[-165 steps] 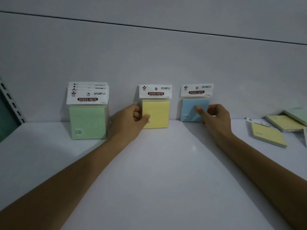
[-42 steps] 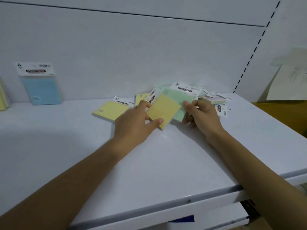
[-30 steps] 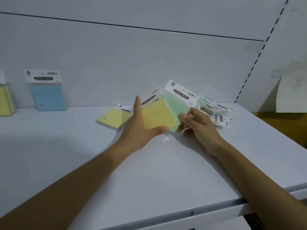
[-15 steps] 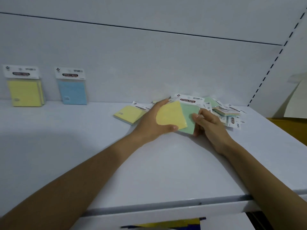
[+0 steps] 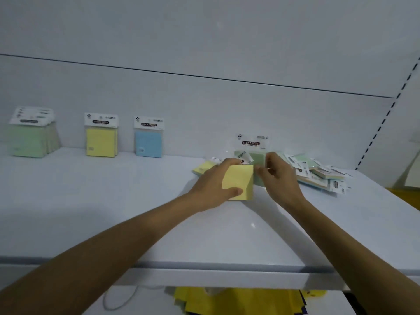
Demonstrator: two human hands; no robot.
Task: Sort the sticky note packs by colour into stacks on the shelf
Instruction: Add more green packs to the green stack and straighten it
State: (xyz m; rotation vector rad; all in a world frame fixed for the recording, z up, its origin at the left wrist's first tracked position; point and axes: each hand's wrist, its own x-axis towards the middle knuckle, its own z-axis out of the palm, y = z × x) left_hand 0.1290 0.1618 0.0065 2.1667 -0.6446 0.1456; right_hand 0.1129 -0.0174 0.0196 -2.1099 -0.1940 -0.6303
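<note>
A yellow pack (image 5: 238, 180), gripped by the left hand (image 5: 212, 186), and a green pack (image 5: 259, 158), pinched by the right hand (image 5: 280, 180), are now raised off the pile (image 5: 318, 176), ready for stacking.

Backdrop and clutter around my sorting

A pale grey back panel (image 5: 204, 42) faced me, crossed by a thin dark seam (image 5: 204, 76). At my right a row of dark slots (image 5: 384, 123) ran up the corner, and a pale sheet (image 5: 414, 178) showed beyond it, above a yellow patch (image 5: 406, 198). Low in my view lay crumpled yellow material (image 5: 238, 301) and a loop of white cable (image 5: 118, 303).
</note>
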